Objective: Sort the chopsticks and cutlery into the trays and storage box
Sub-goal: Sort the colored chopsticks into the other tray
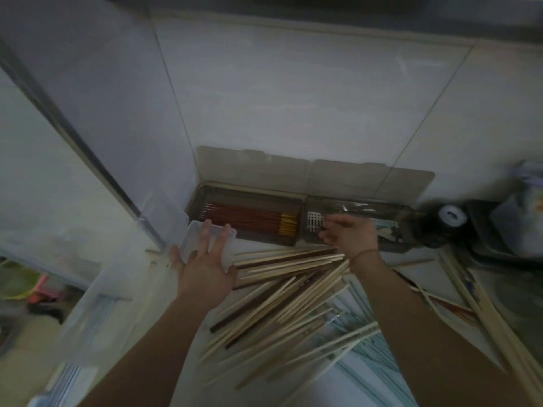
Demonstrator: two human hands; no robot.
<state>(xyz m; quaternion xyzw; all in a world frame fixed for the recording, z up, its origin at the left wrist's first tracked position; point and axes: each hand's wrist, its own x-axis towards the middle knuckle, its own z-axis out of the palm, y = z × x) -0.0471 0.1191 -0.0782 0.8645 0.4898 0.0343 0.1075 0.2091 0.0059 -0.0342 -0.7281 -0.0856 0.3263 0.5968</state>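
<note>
Dim interior, viewed from above. The far wall (308, 92) is faced with large pale tiles, their grout lines running diagonally; a dark ledge (323, 4) crosses its top edge. At left, a dark metal frame strip (73, 136) slants down toward the pale countertop (390, 289). At far right, a dark basin (499, 248) adjoins the counter. At lower left, blurred green and pink objects (26, 286) lie on the floor.

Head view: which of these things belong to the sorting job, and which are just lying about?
Job: loose pale chopsticks; left tray with red chopsticks; right tray; clear storage box; left hand; right hand.

Lying about: dark bottle; plastic bag; green basket.
</note>
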